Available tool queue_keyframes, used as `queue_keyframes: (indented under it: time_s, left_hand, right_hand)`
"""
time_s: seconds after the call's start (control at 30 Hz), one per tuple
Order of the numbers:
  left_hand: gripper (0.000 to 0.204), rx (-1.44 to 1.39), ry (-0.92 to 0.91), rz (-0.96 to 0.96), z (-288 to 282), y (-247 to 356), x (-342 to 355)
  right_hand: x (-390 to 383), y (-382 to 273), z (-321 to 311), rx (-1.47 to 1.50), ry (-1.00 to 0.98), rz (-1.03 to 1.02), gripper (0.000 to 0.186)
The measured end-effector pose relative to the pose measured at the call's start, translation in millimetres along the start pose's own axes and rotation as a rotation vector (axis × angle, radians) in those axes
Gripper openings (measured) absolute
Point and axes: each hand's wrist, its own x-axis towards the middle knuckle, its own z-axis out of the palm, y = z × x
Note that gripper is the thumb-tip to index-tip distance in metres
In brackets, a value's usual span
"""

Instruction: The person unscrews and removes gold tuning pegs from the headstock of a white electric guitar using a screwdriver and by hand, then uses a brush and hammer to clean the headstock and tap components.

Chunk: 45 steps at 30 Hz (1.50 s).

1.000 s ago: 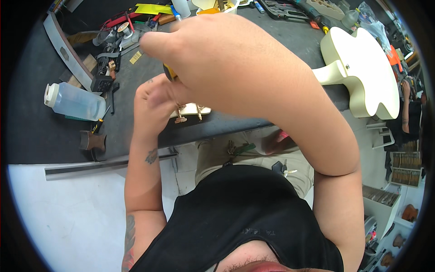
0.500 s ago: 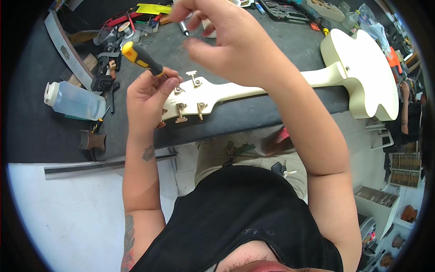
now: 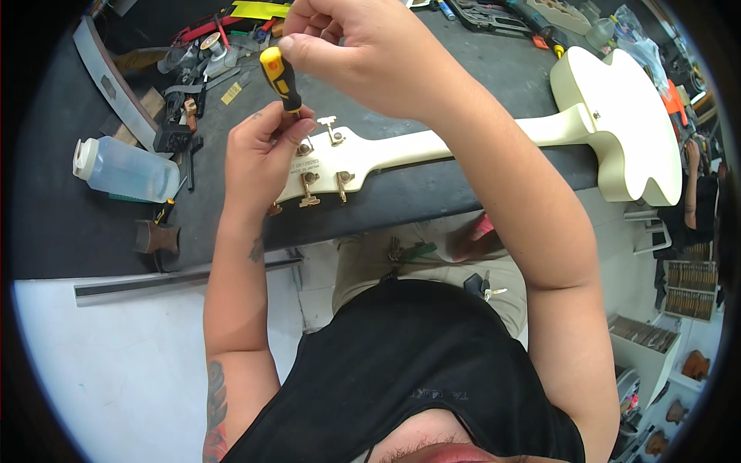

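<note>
My left hand (image 3: 266, 150) is closed around the lower end of a yellow and black screwdriver (image 3: 282, 81), thumb and fingers pinched at its shaft. The screwdriver stands tilted over the headstock (image 3: 324, 166) of a cream electric guitar, beside a gold tuning machine (image 3: 303, 148); its tip is hidden by my fingers. My right hand (image 3: 351, 50) is raised over the bench, fingers loosely curled and thumb apart from them, the thumb tip beside the handle's yellow end. Whether it touches the handle I cannot tell. The guitar lies face down, its body (image 3: 633, 131) at the right.
On the dark bench (image 3: 432, 201) a translucent water bottle (image 3: 131, 170) lies at the left, near a small yellow and black tool (image 3: 164, 211). Assorted tools and a solder spool (image 3: 211, 44) crowd the back left. A tool case (image 3: 494, 19) stands at the back; another person's arm (image 3: 692, 177) shows far right.
The screwdriver has become more upright, its handle moving right and up. My right hand has shifted left to the handle's end, its fingers curling more. My left hand has moved slightly right.
</note>
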Motion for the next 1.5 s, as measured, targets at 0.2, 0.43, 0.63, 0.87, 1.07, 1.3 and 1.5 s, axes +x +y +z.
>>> queue_keyframes:
  time_s: [0.2, 0.43, 0.63, 0.87, 1.07, 1.3, 1.5]
  left_hand:
    - [0.013, -0.081, 0.002, 0.001, 0.7, -5.5, -1.5]
    - [0.013, -0.046, -0.043, 0.04, 2.4, -2.6, -0.6]
    - [0.014, -0.074, -0.01, 0.011, 2.3, -4.0, -1.6]
    - [0.014, -0.062, -0.001, 0.032, 3.3, -6.3, -0.1]
    - [0.015, -0.042, -0.016, 0.06, 1.9, -6.2, -1.1]
    - [0.015, -0.175, -0.045, -0.096, -4.4, -14.6, -3.7]
    - [0.015, -0.35, -0.041, -0.106, 4.8, 10.4, -2.4]
  right_hand:
    - [5.7, -19.2, -1.1, -0.191, -0.034, 0.039, 0.037]
    - [11.0, -2.2, 2.8, -0.509, -0.03, -0.154, 0.049]
    - [-2.0, -28.6, 0.5, -0.613, 0.03, -0.203, 0.05]
    - [0.8, -48.0, -2.4, -0.74, -0.041, -0.128, 0.05]
    - [-2.3, -49.2, 2.4, -0.755, -0.033, -0.091, 0.052]
    - [10.0, -51.5, -21.9, -0.811, -0.486, -0.181, 0.024]
    - [11.8, -46.2, -45.7, -0.649, -0.639, -0.399, 0.027]
